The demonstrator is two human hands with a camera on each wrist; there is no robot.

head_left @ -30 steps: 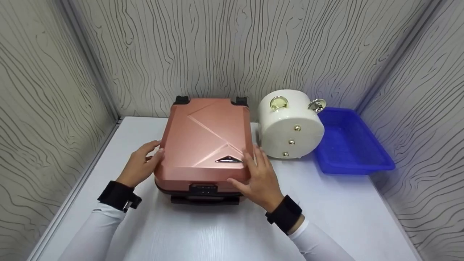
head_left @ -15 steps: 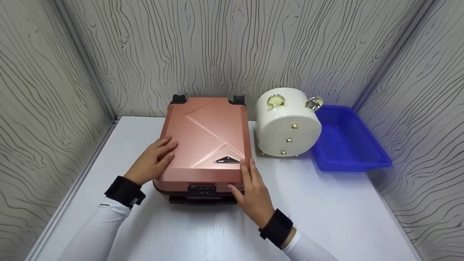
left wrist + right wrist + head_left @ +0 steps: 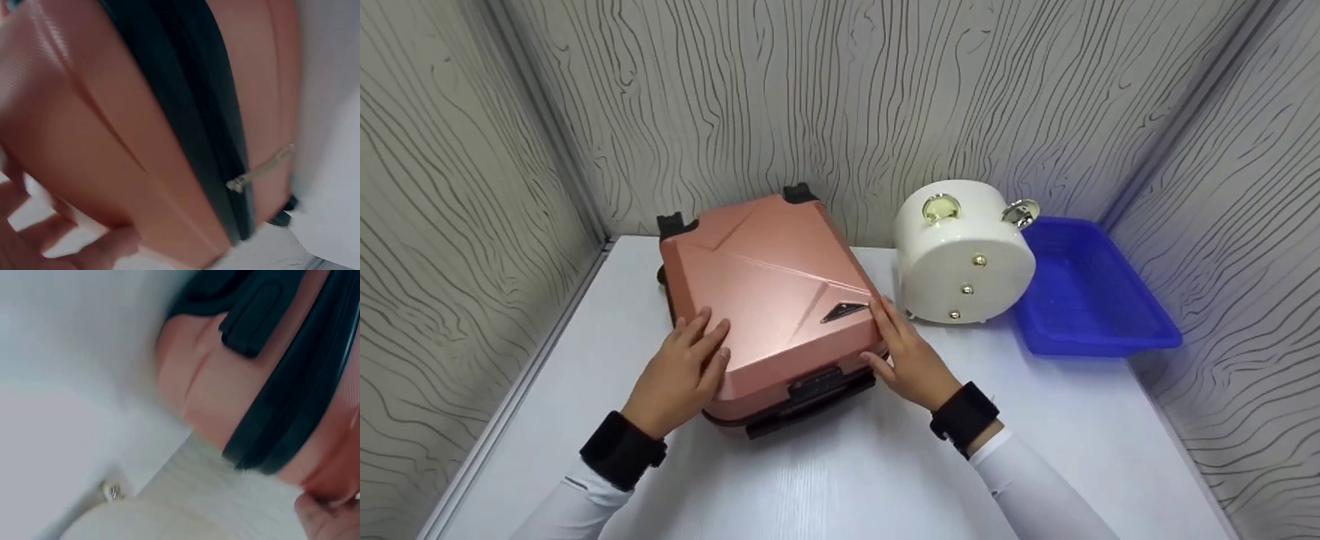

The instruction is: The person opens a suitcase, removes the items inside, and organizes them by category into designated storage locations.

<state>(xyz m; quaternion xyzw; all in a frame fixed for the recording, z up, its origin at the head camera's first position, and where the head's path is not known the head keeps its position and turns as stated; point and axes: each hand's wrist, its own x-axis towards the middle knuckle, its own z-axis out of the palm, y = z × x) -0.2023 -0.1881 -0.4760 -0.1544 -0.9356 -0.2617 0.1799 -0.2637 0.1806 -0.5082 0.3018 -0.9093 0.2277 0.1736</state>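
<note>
Head view: pink suitcase [image 3: 769,292] flat on white bench [image 3: 840,480], skewed. Left hand [image 3: 682,379] fingers [image 3: 706,335] straight, spread on its lid's near-left corner; right hand [image 3: 911,360] fingers [image 3: 885,315] straight, pressed against its right edge.

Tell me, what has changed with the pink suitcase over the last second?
The pink suitcase has been turned on the table, its wheel end swinging left. The left hand slid from the side onto the top; the right hand stays at the right corner. The white case and blue tray stayed put.
</note>
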